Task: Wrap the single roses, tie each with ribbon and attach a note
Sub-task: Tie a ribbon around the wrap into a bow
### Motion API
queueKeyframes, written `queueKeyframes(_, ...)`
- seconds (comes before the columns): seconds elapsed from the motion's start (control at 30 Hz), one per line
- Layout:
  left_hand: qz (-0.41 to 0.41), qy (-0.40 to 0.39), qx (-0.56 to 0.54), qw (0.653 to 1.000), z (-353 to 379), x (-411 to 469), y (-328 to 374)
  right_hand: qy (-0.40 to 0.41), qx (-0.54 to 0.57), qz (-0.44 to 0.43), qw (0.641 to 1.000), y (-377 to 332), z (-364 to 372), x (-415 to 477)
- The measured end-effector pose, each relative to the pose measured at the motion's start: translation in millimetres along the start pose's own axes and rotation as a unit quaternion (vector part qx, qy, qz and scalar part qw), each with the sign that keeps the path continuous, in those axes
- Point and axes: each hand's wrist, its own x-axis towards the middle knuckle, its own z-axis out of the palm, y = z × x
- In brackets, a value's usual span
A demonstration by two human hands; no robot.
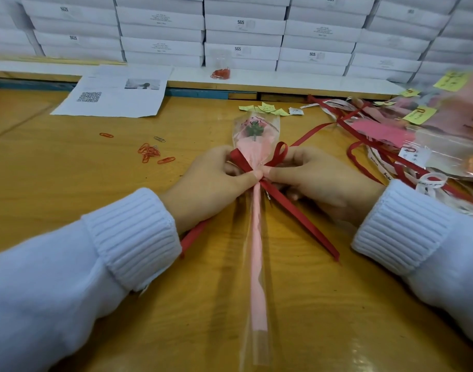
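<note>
A single rose (252, 130) wrapped in pink paper and clear film lies lengthwise on the wooden table (69, 189), flower end away from me. A red ribbon (297, 210) crosses its neck, with a loop on each side and tails trailing toward me. My left hand (211, 183) pinches the left loop at the knot. My right hand (315, 178) pinches the right loop beside it. Small yellow notes (264, 108) lie just beyond the flower.
Red paper clips (149, 153) are scattered at the left. A printed sheet (114, 92) lies at the back left. Finished wrapped roses with notes (431, 130) and loose ribbons (364, 122) pile at the right. White boxes (243, 28) are stacked behind, with a bag of clips (221, 72) in front of them.
</note>
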Motion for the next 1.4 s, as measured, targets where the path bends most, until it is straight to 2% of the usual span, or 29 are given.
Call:
queueKeyframes(0.13, -0.007, 0.012, -0.066, 0.998, -2, -1, 3, 0.003, 0.088, -0.004, 0.996, -2, -2, 0)
queueKeyframes(0.23, -0.002, 0.035, -0.098, 0.995, -1, -3, 5, 0.032, 0.204, 0.04, 0.978, -5, -4, 2)
queueKeyframes(0.33, -0.001, 0.061, -0.099, 0.993, 1, -6, 7, 0.054, 0.264, 0.076, 0.96, -4, -6, 6)
queueKeyframes(0.47, 0.033, 0.016, -0.112, 0.993, 9, -11, 14, 0.082, 0.312, 0.085, 0.943, 1, -10, 12)
queueKeyframes(0.57, 0.055, -0.031, -0.106, 0.992, 15, -14, 15, 0.038, 0.34, 0.06, 0.938, 4, -12, 13)
queueKeyframes(0.67, 0.059, -0.07, -0.091, 0.992, 17, -15, 13, -0.005, 0.337, 0.028, 0.941, 6, -14, 13)
queueKeyframes(0.8, 0.055, -0.091, -0.078, 0.991, 13, -13, 10, -0.018, 0.335, 0.012, 0.942, 8, -16, 15)
queueKeyframes(0.9, 0.032, -0.05, -0.066, 0.996, 10, -10, 10, -0.055, 0.345, 0.018, 0.937, 9, -24, 15)
queueKeyframes(1.03, -0.04, -0.015, -0.186, 0.982, 1, -1, 10, -0.115, 0.329, 0.031, 0.937, 8, -35, 10)
queueKeyframes(1.13, -0.087, 0.019, -0.257, 0.962, -3, 4, 7, -0.192, 0.281, 0.035, 0.94, 6, -38, 5)
queueKeyframes(1.27, -0.103, 0.042, -0.305, 0.946, -7, 8, 2, -0.275, 0.204, 0.036, 0.939, 3, -33, 2)
queueKeyframes(1.4, -0.104, 0.054, -0.339, 0.933, -14, 10, -2, -0.319, 0.124, 0.037, 0.939, -1, -26, 1)
